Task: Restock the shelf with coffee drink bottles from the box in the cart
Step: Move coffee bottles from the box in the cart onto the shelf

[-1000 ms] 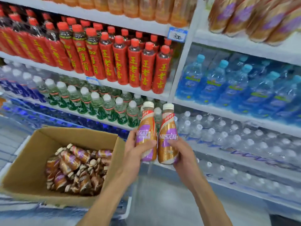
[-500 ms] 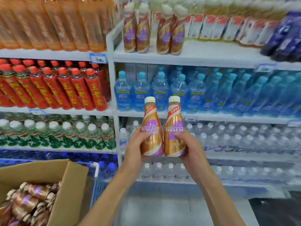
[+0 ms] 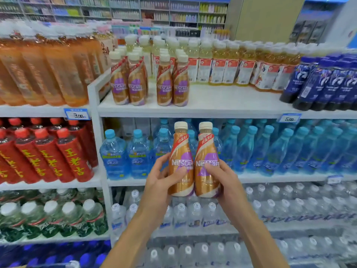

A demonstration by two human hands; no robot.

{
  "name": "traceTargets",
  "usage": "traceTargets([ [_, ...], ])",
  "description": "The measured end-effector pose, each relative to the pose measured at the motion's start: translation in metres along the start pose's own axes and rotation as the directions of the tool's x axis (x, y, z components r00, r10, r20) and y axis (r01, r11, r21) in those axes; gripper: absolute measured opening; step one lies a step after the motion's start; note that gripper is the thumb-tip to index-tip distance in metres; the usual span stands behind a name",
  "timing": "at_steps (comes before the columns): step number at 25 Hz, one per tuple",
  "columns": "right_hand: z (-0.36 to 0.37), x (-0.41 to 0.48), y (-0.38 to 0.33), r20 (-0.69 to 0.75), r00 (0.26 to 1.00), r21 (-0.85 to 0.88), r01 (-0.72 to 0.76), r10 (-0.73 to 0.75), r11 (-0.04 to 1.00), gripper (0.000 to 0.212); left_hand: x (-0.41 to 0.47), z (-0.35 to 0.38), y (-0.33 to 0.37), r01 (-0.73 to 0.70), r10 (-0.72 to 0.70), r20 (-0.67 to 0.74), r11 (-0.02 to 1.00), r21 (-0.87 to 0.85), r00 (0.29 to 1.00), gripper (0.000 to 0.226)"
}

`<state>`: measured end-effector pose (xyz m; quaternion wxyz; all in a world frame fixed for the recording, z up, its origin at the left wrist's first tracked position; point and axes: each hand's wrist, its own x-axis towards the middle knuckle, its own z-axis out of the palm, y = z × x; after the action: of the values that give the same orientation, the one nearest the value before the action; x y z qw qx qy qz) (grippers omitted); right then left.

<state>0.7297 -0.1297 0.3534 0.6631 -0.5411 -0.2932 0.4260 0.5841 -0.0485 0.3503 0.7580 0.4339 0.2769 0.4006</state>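
Gold coffee bottles [image 3: 181,149], upright, touching, left hand [image 3: 157,183] and right hand [image 3: 226,180] fingers [image 3: 210,168] curled round each.

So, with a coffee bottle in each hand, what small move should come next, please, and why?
Probably raise both bottles to the upper shelf and stand them on its bare front, beside the matching coffee bottles there. The left hand grips the left bottle and the right hand the right bottle, both upright, below that shelf.
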Motion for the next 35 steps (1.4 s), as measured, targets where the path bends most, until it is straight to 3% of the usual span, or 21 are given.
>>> traceTargets([
  [6, -0.012, 0.073, -0.043, -0.001, 0.995, -0.095, 0.099, -0.099, 0.991, 0.038, 0.085, 0.024, 0.021, -0.047, 0.045, 0.059, 0.998, 0.043, 0.997, 0.063],
  [12, -0.035, 0.134, -0.063, -0.040, 0.989, -0.051, 0.141, -0.143, 0.989, 0.043, 0.138, 0.057, 0.034, -0.183, 0.168, 0.090, 0.964, 0.190, 0.982, 0.082],
  [17, -0.061, 0.185, -0.099, 0.009, 0.969, -0.072, 0.247, -0.247, 0.966, 0.037, 0.190, 0.104, 0.041, -0.313, 0.310, 0.058, 0.899, 0.308, 0.949, 0.057],
  [21, -0.077, 0.230, -0.123, 0.065, 0.952, -0.184, 0.306, -0.299, 0.934, 0.035, 0.232, 0.133, 0.042, -0.387, 0.403, 0.040, 0.841, 0.378, 0.914, 0.050],
  [27, -0.089, 0.265, -0.116, 0.121, 0.959, -0.223, 0.278, -0.256, 0.934, 0.035, 0.258, 0.138, 0.029, -0.386, 0.431, 0.007, 0.801, 0.457, 0.902, 0.059],
  [35, -0.097, 0.272, -0.105, 0.165, 0.951, -0.282, 0.300, -0.262, 0.911, 0.049, 0.262, 0.131, 0.012, -0.401, 0.470, -0.004, 0.758, 0.515, 0.883, 0.060],
])
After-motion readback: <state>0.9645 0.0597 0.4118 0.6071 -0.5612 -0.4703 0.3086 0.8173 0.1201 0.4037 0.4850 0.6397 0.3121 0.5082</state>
